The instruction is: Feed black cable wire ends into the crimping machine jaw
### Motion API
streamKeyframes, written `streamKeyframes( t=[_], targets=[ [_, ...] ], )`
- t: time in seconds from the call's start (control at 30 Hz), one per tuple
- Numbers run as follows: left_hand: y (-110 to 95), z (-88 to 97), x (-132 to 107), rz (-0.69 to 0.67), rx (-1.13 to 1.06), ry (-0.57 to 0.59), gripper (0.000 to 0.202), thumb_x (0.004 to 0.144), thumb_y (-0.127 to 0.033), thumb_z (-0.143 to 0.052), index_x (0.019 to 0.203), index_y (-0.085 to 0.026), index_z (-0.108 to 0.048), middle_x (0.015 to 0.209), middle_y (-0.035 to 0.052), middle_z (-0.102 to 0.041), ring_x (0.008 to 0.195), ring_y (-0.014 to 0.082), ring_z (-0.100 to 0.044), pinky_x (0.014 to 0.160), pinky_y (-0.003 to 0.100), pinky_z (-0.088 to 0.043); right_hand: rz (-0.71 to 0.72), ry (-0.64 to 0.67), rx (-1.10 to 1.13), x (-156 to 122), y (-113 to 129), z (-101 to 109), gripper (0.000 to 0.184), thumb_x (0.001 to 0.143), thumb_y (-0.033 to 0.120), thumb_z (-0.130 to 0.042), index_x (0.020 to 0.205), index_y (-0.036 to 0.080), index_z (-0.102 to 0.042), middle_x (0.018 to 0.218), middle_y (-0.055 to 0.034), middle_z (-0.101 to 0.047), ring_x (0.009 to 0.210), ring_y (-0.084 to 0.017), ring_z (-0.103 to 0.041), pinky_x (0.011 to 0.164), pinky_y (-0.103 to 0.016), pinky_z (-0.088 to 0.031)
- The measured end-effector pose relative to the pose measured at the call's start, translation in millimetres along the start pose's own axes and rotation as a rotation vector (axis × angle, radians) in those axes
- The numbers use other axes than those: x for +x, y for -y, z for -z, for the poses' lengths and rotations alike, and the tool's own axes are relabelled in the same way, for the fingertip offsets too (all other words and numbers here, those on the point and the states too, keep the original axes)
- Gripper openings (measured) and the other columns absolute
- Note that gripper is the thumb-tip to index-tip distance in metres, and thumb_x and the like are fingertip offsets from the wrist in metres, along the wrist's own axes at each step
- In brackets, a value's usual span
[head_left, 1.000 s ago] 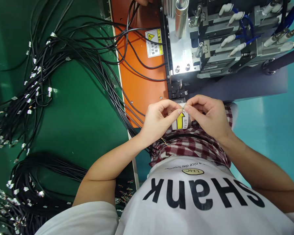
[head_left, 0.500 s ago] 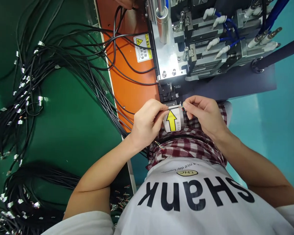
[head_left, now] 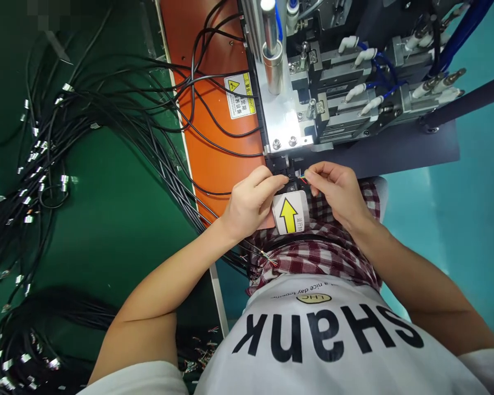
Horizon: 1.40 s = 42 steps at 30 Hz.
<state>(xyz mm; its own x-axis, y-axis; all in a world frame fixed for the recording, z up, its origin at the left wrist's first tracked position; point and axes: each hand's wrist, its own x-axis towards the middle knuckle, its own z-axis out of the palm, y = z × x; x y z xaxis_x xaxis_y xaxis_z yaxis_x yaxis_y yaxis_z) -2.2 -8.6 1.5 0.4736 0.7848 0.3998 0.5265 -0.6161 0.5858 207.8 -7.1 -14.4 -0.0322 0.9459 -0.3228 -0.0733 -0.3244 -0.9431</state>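
Coloured wires [head_left: 302, 178]: in the short gap between the fingertips, just in front of the machine; thin strands, too small to count.
Right hand [head_left: 340, 192]: grip narrow, thumb and forefinger pinched on the wires.
Left hand [head_left: 249, 202]: fingertips at the black fixture [head_left: 278, 163]; grip narrow, but whether it holds a cable is hidden, so I cannot tell.
Arrow label [head_left: 290, 213]: white with 1 yellow arrow, just below the fingertips, the arrow pointing toward the fixture.
Metal plate [head_left: 286, 129]: above the fixture, with 2 bolts near its lower edge and a shiny metal cylinder [head_left: 274, 68] standing over it.
White fittings [head_left: 355, 91]: 4 in a group right of the plate, joined to blue tubes.
Orange panel [head_left: 226, 148]: left of the machine, black cables crossing it, 1 warning label [head_left: 235, 104] near the machine's edge.
Cable bundle [head_left: 152, 145]: runs from the green counter [head_left: 119, 230] over the orange panel's edge, passing behind the left hand.
Silver cable ends [head_left: 37, 153]: clustered at the counter's left side.
Bare wire ends [head_left: 269, 259]: fanned over the checked cloth [head_left: 325, 257] on the person's lap.
Floor [head_left: 448, 214]: blue-green, at far right.
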Motion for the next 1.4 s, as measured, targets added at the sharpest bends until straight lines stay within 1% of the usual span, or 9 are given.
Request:
streamKeyframes(
  t=[0.23,0.4,0.63,0.83,0.93,1.13,1.23,1.33,1.4],
  targets=[
    [12.3,-1.0,4.2,0.019,0.025,0.015,0.020,0.102,-0.021,-0.048,0.109,-0.018,-0.067,0.088,0.0049,-0.063,0.079,0.0125,-0.061,0.069,0.023,-0.051,-0.039,-0.024,-0.001,12.9,-3.7,-4.1,0.015,0.081,0.029,-0.076,0.072,0.018,-0.070,0.061,0.0024,-0.058,0.054,-0.008,-0.047,0.053,-0.023,-0.036],
    [12.7,-1.3,4.3,0.043,0.057,0.040,0.023,0.103,-0.025,-0.046,0.110,-0.020,-0.067,0.089,0.0056,-0.064,0.081,0.0137,-0.063,0.070,0.024,-0.051,-0.059,-0.026,-0.003,15.0,-5.0,-4.0,0.016,0.080,0.031,-0.077,0.074,0.018,-0.070,0.062,0.0025,-0.059,0.054,-0.008,-0.047,0.053,-0.024,-0.036],
    [12.9,-3.1,3.8,0.027,0.107,0.041,0.023,0.102,-0.022,-0.047,0.113,-0.020,-0.066,0.085,0.0043,-0.060,0.079,0.0139,-0.061,0.066,0.024,-0.049,-0.055,-0.021,-0.003,15.6,-4.8,-4.2,0.017,0.081,0.031,-0.076,0.074,0.017,-0.069,0.060,0.0030,-0.058,0.054,-0.008,-0.046,0.053,-0.024,-0.035],
    [13.7,-4.6,1.8,0.021,0.131,0.045,0.025,0.102,-0.021,-0.045,0.114,-0.020,-0.067,0.087,0.0050,-0.061,0.079,0.0143,-0.061,0.068,0.025,-0.049,-0.036,-0.017,-0.037,14.8,-6.4,-2.9,0.020,0.081,0.036,-0.076,0.075,0.018,-0.069,0.062,0.0026,-0.058,0.055,-0.009,-0.048,0.053,-0.024,-0.037],
    [13.9,-4.9,1.6,0.027,0.154,0.065,0.027,0.102,-0.021,-0.042,0.113,-0.018,-0.067,0.086,0.0059,-0.062,0.077,0.0148,-0.060,0.067,0.026,-0.048,-0.021,-0.015,-0.042,14.5,-9.1,-3.1,0.022,0.082,0.038,-0.076,0.075,0.019,-0.068,0.063,0.0022,-0.058,0.056,-0.010,-0.048,0.054,-0.025,-0.038],
    [13.2,-2.4,4.8,0.007,0.193,0.135,0.037,0.105,-0.028,-0.035,0.114,-0.018,-0.070,0.087,0.0078,-0.065,0.079,0.0169,-0.061,0.067,0.029,-0.046,-0.004,-0.002,-0.058,14.0,-11.2,-3.8,0.023,0.084,0.041,-0.074,0.077,0.020,-0.065,0.066,0.0020,-0.058,0.057,-0.010,-0.051,0.054,-0.025,-0.041],
    [12.2,-0.9,6.5,0.003,0.224,0.162,0.040,0.105,-0.030,-0.034,0.115,-0.018,-0.070,0.084,0.0075,-0.065,0.075,0.0170,-0.059,0.065,0.029,-0.044,-0.001,0.001,-0.062,13.5,-9.9,-3.8,0.021,0.085,0.038,-0.072,0.077,0.020,-0.064,0.067,0.0024,-0.058,0.057,-0.010,-0.052,0.055,-0.025,-0.042],
    [11.8,-0.4,7.3,-0.014,0.247,0.182,0.040,0.105,-0.028,-0.033,0.117,-0.017,-0.070,0.089,0.0084,-0.067,0.077,0.0174,-0.060,0.067,0.030,-0.044,0.000,-0.005,-0.085,12.6,-8.4,-4.1,0.018,0.086,0.033,-0.070,0.078,0.020,-0.062,0.068,0.0025,-0.057,0.056,-0.010,-0.053,0.055,-0.026,-0.042],
    [12.1,-0.7,7.3,-0.039,0.262,0.178,0.040,0.105,-0.026,-0.033,0.117,-0.016,-0.070,0.091,0.0090,-0.068,0.080,0.0179,-0.060,0.067,0.030,-0.044,0.012,-0.012,-0.118,11.6,-8.0,-4.8,0.017,0.087,0.033,-0.069,0.079,0.021,-0.061,0.069,0.0024,-0.058,0.055,-0.010,-0.054,0.054,-0.026,-0.042]
  ],
)
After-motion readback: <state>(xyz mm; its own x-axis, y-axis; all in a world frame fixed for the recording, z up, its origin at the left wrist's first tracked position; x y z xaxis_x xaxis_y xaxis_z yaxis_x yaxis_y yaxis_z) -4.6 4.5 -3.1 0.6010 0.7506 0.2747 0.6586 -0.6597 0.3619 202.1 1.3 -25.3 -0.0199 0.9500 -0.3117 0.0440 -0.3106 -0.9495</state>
